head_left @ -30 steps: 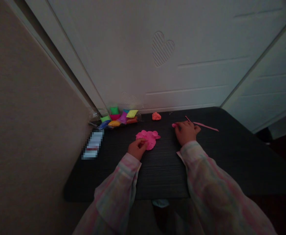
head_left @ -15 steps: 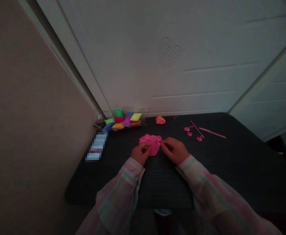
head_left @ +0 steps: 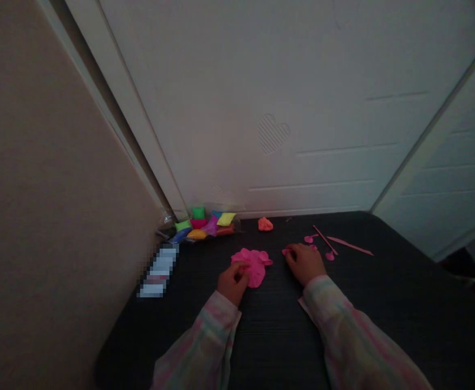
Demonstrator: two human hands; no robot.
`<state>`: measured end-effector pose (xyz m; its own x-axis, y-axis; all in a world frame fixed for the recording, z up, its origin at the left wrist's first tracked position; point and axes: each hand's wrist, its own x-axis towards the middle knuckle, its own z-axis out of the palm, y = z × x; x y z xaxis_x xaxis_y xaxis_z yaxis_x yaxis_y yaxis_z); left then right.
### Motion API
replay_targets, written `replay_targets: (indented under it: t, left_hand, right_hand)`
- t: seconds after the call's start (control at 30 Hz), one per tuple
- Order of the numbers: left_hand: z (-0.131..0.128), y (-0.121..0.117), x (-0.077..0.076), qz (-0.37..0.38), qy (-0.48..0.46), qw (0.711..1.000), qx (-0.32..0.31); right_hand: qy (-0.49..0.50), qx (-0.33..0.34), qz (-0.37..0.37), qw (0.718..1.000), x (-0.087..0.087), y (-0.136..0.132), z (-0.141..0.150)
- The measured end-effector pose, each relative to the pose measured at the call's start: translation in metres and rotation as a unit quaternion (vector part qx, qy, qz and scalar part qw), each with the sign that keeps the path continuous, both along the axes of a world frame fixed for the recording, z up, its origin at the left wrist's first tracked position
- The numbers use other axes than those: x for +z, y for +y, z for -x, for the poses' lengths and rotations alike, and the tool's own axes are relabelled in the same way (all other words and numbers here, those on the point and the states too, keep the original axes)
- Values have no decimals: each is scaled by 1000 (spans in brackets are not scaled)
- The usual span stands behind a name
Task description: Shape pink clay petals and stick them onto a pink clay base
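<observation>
A flat, scalloped piece of pink modelling clay (head_left: 256, 272) lies on the dark table. My left hand (head_left: 233, 283) is closed on its left edge, thumb and fingers pinched together. Away to the right of it, my right hand (head_left: 305, 263) is low over the table with curled fingers. A small bit of pink clay (head_left: 285, 251) shows at those fingertips. Just beyond the right hand lie small pink clay pieces (head_left: 330, 257), a thin pink stick (head_left: 325, 240) and a long pink clay-coloured tool (head_left: 350, 246).
Colourful clay packets (head_left: 210, 225) in clear plastic lie at the back left. A blurred-out phone-like rectangle (head_left: 159, 272) is in front of them. An orange clay lump (head_left: 265, 224) sits near the white panel (head_left: 221, 108) behind the dark table (head_left: 269, 336).
My right hand has left the edge of the pink clay and moved right, with a small pink bit at its fingertips. My left hand stays on the clay. The view has tilted up.
</observation>
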<state>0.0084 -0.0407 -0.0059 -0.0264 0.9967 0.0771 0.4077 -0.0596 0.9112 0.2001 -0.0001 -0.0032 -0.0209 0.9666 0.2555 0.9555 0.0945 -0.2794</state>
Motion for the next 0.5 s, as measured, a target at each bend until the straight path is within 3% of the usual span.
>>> replay_targets:
  t: [0.13,0.3,0.4,0.5]
  left_hand:
    - [4,2,5,10,-115,992,55]
    - [10,7,3,9,-181,980,85]
    - [11,8,-1,6,-203,975,89]
    - [9,7,-1,8,-210,976,49]
  right_hand:
    - [12,10,-39,999,-3,-1,2]
    - [76,33,-168,982,-3,-3,-2]
    - [136,102,-209,963,-1,-14,9]
    - [173,200,-163,951,-1,-32,33]
